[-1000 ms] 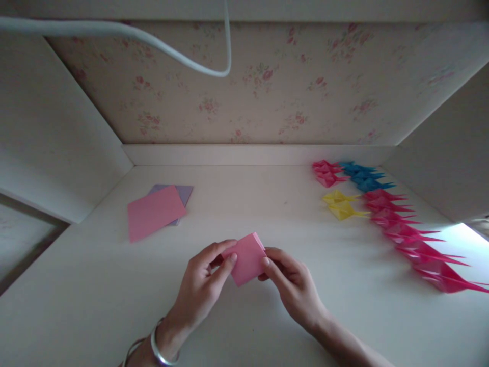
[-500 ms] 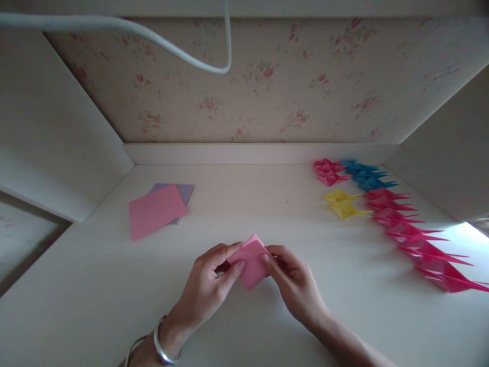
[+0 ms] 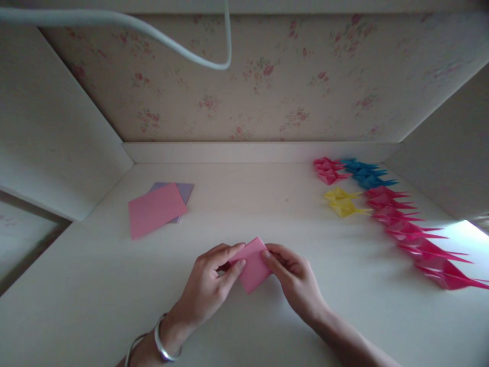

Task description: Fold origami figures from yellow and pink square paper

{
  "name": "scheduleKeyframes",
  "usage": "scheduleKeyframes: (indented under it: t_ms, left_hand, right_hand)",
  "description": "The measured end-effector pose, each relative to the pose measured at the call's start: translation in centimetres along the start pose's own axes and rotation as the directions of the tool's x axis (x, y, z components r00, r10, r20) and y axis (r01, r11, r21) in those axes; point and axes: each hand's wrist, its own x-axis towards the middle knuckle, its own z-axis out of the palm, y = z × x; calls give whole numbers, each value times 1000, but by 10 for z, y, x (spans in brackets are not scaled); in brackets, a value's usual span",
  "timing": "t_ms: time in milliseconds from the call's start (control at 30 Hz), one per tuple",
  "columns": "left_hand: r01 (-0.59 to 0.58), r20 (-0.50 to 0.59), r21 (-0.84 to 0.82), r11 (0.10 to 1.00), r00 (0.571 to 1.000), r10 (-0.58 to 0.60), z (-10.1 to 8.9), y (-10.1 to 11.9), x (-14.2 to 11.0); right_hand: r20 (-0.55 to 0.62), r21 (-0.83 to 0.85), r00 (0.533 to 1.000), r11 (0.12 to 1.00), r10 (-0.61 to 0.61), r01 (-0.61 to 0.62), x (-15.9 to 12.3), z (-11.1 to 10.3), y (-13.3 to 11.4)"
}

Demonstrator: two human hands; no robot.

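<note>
Clock face centred on the folded pink paper (image 3: pixel 253 272), 12 toward the wall (image 3: pixel 175 112). Paper is a small flat packet, tilted, one corner near 12; whether it touches the tabletop (image 3: pixel 237 204), cannot tell. Left hand (image 3: pixel 204 283), on the 8 o'clock side: grip closed on the packet's left edge, thumb on the upper face. Right hand (image 3: pixel 296 280), on the 4 o'clock side: grip likewise pinching, thumb on the face by the right edge. Silver bracelet (image 3: pixel 158 342) on the left wrist. At 10, well apart: pink sheet (image 3: pixel 156 211) overlapping purple paper (image 3: pixel 185 191). At 1: small pink shapes (image 3: pixel 328 172). At 2: yellow shapes (image 3: pixel 344 204), blue shapes (image 3: pixel 367 176) beyond. From 2 round to 3: row of deep pink folded shapes (image 3: pixel 405 229), points directed toward 3. White cord (image 3: pixel 76 18) hangs across the view from 11 to 12.
</note>
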Motion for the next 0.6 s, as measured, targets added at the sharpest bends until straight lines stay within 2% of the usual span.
scheduleKeyframes:
  t_ms: [267, 467, 600]
  left_hand:
    - [0, 43, 43, 999, 999, -1, 0, 1, 0]
    - [-21, 146, 12, 1000, 989, 19, 2, 5, -2]
    - [-8, 145, 20, 1000, 989, 5, 4, 5, -2]
  right_hand:
    - [8, -41, 1000, 999, 30, -29, 2, 0, -4]
    - [-20, -98, 999, 994, 50, -52, 1, -1, -2]
    - [-14, -124, 999, 992, 30, -32, 1, -3, 2]
